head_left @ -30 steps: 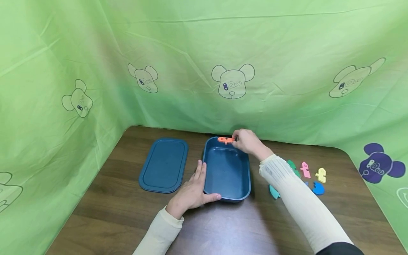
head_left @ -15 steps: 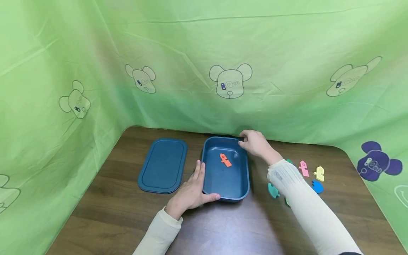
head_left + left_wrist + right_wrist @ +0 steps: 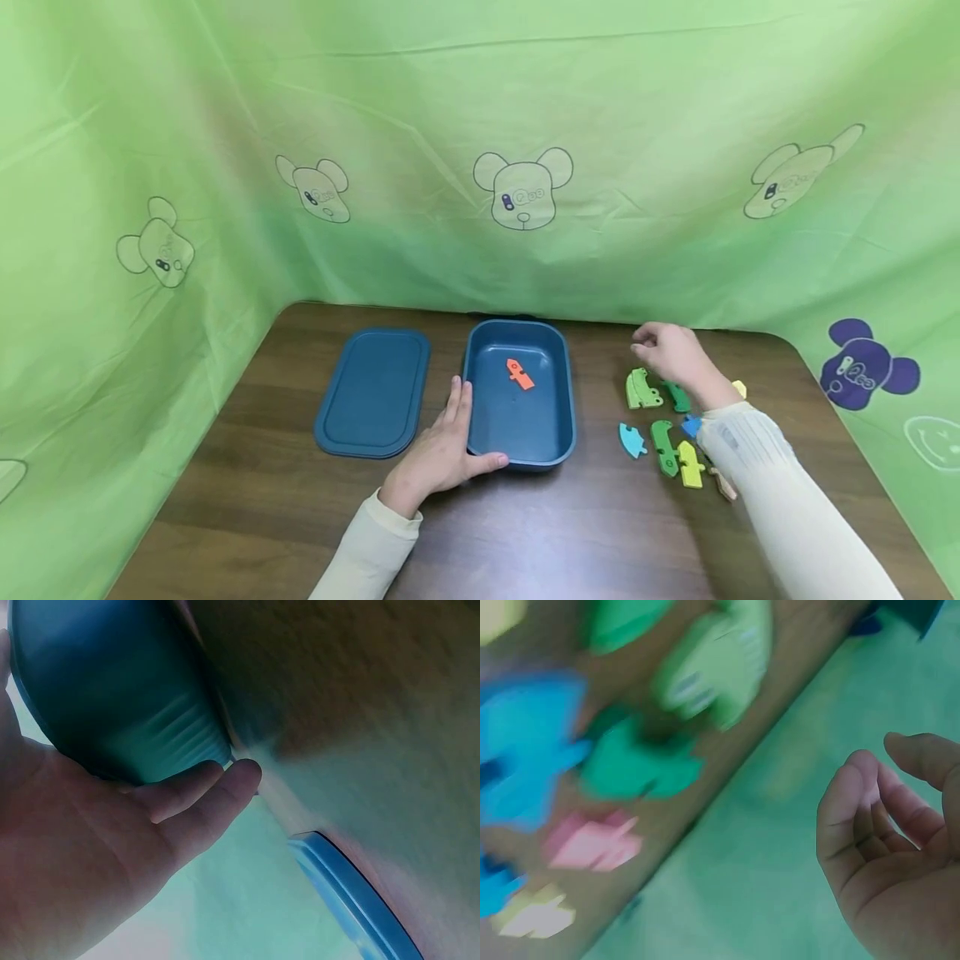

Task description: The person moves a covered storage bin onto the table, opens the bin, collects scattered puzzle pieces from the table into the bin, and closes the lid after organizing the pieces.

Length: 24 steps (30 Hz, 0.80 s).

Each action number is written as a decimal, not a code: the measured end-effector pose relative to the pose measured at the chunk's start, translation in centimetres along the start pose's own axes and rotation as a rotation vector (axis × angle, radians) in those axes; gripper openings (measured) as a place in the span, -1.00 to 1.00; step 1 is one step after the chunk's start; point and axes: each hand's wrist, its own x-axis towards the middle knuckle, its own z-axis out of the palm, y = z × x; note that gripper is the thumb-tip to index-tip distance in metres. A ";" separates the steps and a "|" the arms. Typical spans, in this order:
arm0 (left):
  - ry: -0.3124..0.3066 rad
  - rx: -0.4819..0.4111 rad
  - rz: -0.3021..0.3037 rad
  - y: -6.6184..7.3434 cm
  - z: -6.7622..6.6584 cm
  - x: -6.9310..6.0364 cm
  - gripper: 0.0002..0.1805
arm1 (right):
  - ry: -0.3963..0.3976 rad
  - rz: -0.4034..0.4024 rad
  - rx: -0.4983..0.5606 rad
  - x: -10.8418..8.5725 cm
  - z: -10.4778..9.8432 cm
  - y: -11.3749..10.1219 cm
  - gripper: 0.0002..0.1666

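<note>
An orange puzzle piece (image 3: 520, 374) lies inside the blue box (image 3: 572, 400). My left hand (image 3: 435, 454) rests at the box's near left corner, straight fingers against its left side and thumb along the front rim; the left wrist view shows this hand (image 3: 97, 847) against the ribbed box wall (image 3: 180, 735). Above the table, behind the loose pieces, is my right hand (image 3: 678, 358). In the right wrist view the hand (image 3: 900, 855) has bent fingers, with a gap to the thumb and nothing between. Nearest below it is a light green piece (image 3: 642, 390).
Left of the box lies its blue lid (image 3: 375, 392). Several pieces are spread on the right of the table, among them cyan (image 3: 632, 440), dark green (image 3: 663, 447) and yellow (image 3: 689, 465). The right sleeve partly hides some. A green curtain (image 3: 420, 250) hangs behind the table.
The orange piece left my right hand and now lies in the box. That hand has moved right, away from the box's back edge to the loose pieces. My left hand keeps its place.
</note>
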 end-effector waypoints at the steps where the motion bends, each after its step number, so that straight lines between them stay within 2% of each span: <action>1: 0.000 0.001 0.002 0.0 -0.1 0.0 0.31 | 0.008 0.012 -0.002 -0.4 -0.2 0.8 -0.64; 8: -0.005 0.007 0.002 0.1 -0.2 -0.1 0.31 | 0.013 0.129 -0.020 -4.0 -1.3 6.5 -0.76; 11: -0.003 0.008 0.002 0.1 -0.1 -0.1 0.31 | 0.029 0.154 -0.078 -5.6 -1.7 8.7 -0.78; 13: -0.003 0.008 0.002 0.1 -0.1 -0.1 0.31 | 0.022 0.191 -0.112 -6.7 -1.9 9.9 -0.72; 19: -0.007 -0.002 0.003 0.0 0.0 -0.1 0.31 | -0.082 0.336 -0.160 -9.1 -2.4 11.8 -0.49; 24: -0.002 -0.003 0.005 0.0 0.0 -0.1 0.31 | -0.104 0.349 -0.162 -9.7 -2.7 12.5 -0.53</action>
